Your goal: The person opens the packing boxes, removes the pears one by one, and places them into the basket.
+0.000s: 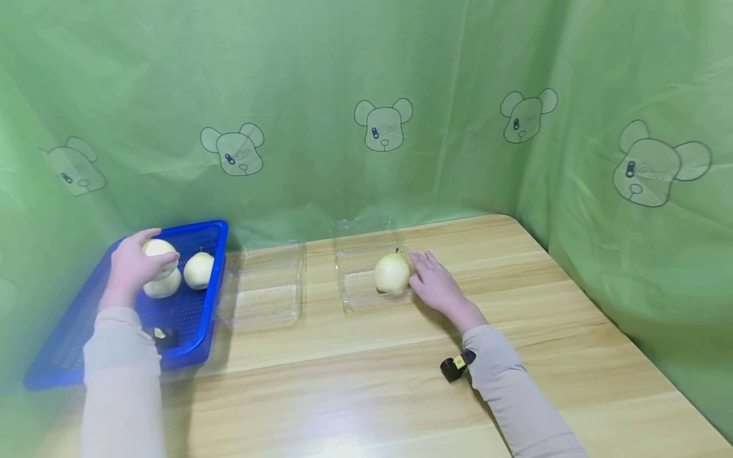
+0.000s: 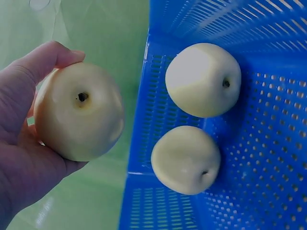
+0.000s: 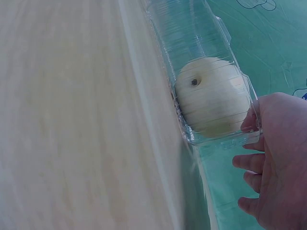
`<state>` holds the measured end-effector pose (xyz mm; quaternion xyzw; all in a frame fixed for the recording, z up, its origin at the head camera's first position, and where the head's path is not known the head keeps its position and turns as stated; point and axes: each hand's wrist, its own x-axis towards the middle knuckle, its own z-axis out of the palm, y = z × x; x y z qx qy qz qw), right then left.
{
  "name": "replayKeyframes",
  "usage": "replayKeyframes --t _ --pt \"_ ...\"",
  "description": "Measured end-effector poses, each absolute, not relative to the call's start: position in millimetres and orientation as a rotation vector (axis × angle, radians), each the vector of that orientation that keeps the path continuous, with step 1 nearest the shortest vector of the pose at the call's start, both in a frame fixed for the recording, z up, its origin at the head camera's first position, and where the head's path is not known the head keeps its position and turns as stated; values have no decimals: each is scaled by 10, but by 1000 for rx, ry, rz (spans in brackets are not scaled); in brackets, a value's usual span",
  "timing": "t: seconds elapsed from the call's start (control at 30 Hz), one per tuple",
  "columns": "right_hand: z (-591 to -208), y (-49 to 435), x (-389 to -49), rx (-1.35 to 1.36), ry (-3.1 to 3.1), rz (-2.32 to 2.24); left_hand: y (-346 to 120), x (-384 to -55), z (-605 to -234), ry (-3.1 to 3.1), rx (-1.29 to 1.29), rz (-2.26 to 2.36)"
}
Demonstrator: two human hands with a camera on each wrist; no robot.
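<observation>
My left hand (image 1: 133, 264) grips a round, pale yellow pear (image 2: 79, 112) above the blue basket (image 1: 195, 353). Two more pears lie in that basket, one pear (image 1: 199, 270) by its right wall and another pear (image 1: 162, 286) partly hidden below the held one. Over on the right, a single pear (image 1: 392, 273) sits in a clear plastic container (image 1: 357, 300). Beside this container's right side is my right hand (image 1: 438, 283), fingers loosely extended. The right wrist view shows its thumb (image 3: 250, 119) at the container's corner, close to the pear; whether they touch I cannot tell.
Another clear plastic container (image 1: 266, 308) stands between the basket and the one with the pear. Green curtain (image 1: 446, 178) with bear-head prints hangs behind and beside the wooden table (image 1: 355, 381). A black wrist device (image 1: 457, 365) is strapped at the right cuff.
</observation>
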<state>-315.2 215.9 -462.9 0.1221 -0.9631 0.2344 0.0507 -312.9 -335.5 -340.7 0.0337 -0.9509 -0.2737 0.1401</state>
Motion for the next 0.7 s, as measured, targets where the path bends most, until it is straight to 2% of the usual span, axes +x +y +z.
replayKeyframes --t 0.7 --pt "-4619 2154 -3142 381 -2928 708 -3731 -3071 -3660 -2720 399 -1198"
